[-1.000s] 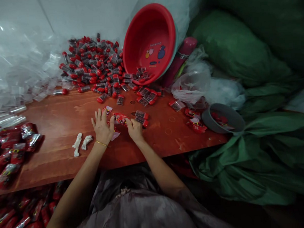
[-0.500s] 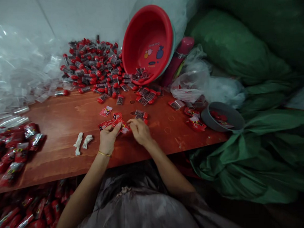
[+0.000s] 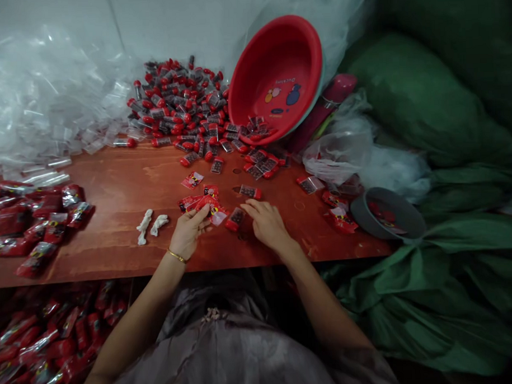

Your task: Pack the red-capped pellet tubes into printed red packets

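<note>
Low over the front half of the table, my left hand (image 3: 187, 233) pinches a red printed wrapper (image 3: 214, 209) between thumb and fingers. To its right, the fingertips of my right hand (image 3: 269, 224) are closed on a small clear bottle (image 3: 236, 217) with a red cap and dark pellets inside. The bottle is tilted beside the wrapper, close to the tabletop. A similar bottle (image 3: 250, 191) lies just beyond my right fingers. Another flat red wrapper (image 3: 192, 180) is further back, and two white crumpled strips (image 3: 144, 226) lie left of my left hand.
Many red-capped bottles (image 3: 181, 105) are heaped at the back, beside a tilted red basin (image 3: 251, 63). Clear plastic sleeves (image 3: 47, 104) and filled red packets (image 3: 38, 222) lie to the left. On the right are a grey bowl (image 3: 366, 216) and green sacks (image 3: 429, 91).
My right hand has left the wrapper and moved right, and a bottle now shows in its fingers. My left hand keeps the wrapper. The camera view has shifted.
</note>
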Demonstrator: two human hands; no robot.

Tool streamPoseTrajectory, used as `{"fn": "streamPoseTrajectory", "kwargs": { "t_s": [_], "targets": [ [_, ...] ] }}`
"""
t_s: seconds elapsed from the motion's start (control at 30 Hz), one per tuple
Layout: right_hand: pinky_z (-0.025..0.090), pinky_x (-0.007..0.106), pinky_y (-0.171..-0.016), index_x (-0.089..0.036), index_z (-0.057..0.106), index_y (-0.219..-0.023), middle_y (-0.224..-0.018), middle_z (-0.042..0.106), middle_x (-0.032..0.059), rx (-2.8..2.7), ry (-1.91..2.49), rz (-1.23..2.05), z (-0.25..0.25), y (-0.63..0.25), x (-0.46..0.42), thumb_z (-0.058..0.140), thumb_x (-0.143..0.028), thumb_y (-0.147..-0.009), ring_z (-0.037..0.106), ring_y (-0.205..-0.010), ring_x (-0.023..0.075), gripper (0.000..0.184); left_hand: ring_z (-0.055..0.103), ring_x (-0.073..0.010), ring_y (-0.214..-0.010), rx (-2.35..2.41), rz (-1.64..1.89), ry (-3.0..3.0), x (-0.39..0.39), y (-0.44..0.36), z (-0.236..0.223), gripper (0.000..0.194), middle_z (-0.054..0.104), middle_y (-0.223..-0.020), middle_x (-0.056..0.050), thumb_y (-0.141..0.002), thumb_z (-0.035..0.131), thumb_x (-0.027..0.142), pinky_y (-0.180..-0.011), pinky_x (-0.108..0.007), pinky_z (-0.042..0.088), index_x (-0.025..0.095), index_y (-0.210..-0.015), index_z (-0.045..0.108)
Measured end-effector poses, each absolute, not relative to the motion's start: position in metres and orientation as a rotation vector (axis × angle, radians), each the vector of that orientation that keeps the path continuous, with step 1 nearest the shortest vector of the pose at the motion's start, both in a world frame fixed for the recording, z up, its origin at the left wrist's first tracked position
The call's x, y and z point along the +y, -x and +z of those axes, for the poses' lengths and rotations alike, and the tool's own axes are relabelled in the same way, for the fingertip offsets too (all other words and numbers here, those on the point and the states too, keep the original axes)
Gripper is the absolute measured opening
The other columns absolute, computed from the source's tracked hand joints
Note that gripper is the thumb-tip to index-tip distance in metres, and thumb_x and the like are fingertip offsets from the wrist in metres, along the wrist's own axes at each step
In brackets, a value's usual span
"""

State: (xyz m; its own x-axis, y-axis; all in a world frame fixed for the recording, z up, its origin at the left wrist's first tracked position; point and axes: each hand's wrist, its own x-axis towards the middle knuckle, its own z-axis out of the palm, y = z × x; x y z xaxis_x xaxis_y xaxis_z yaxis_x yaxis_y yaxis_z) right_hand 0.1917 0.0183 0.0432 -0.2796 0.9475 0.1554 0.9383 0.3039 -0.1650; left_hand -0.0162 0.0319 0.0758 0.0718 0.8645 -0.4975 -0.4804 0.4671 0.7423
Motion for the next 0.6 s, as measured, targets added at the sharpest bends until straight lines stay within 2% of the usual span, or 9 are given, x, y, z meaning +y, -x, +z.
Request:
{"fn": "streamPoseTrajectory", "kwargs": {
  "t_s": [0.1,0.23,0.4,0.5,0.6],
  "targets": [
    [0.034,0.042,-0.099,-0.021,0.053,-0.129,-0.143,0.043,0.0095,-2.641,1.446,0.146,0.050,-0.199,0.035,0.045,-0.005,-0.080,0.039,-0.127,0.0260,0.052,0.060,-0.0107,-0.052,1.097,1.045,-0.440,0.028,0.023,0.079,0.037,0.067,-0.062,-0.001,-0.047,0.086,0.034,-0.052,-0.023,0.047,0.013,-0.070,0.066],
    [0.030,0.043,-0.101,-0.018,0.058,-0.120,-0.132,0.054,0.0122,-2.708,1.319,0.271,0.049,-0.204,0.043,0.061,-0.024,-0.080,0.042,-0.123,0.0261,0.041,0.058,-0.0097,-0.047,1.105,1.027,-0.419,0.022,0.027,0.080,0.037,0.065,-0.058,0.000,-0.046,0.086,0.034,-0.047,-0.021,0.046,0.013,-0.066,0.064],
    [0.039,0.037,-0.087,-0.019,0.060,-0.101,-0.110,0.063,0.0098,-2.549,1.452,0.413,0.048,-0.204,0.031,0.070,-0.032,-0.076,0.055,-0.100,0.0226,0.030,0.058,-0.0098,-0.046,1.123,1.016,-0.390,0.021,0.027,0.076,0.037,0.063,-0.056,0.002,-0.046,0.086,0.035,-0.046,-0.021,0.047,0.014,-0.067,0.063],
    [0.043,0.034,-0.081,-0.020,0.060,-0.099,-0.094,0.067,0.0062,-2.361,1.537,0.480,0.051,-0.202,0.013,0.069,-0.032,-0.075,0.060,-0.088,0.0207,0.028,0.058,-0.0095,-0.046,1.132,1.034,-0.397,0.021,0.026,0.073,0.038,0.063,-0.056,0.002,-0.046,0.086,0.036,-0.045,-0.021,0.047,0.014,-0.067,0.063],
    [0.048,0.031,-0.079,-0.022,0.060,-0.100,-0.094,0.069,0.0044,-2.125,1.391,0.556,0.056,-0.195,-0.010,0.069,-0.033,-0.074,0.064,-0.085,0.0189,0.029,0.058,-0.0096,-0.047,1.136,1.059,-0.415,0.019,0.023,0.072,0.040,0.065,-0.059,0.000,-0.045,0.086,0.037,-0.045,-0.021,0.045,0.013,-0.068,0.065]
  ]
}}
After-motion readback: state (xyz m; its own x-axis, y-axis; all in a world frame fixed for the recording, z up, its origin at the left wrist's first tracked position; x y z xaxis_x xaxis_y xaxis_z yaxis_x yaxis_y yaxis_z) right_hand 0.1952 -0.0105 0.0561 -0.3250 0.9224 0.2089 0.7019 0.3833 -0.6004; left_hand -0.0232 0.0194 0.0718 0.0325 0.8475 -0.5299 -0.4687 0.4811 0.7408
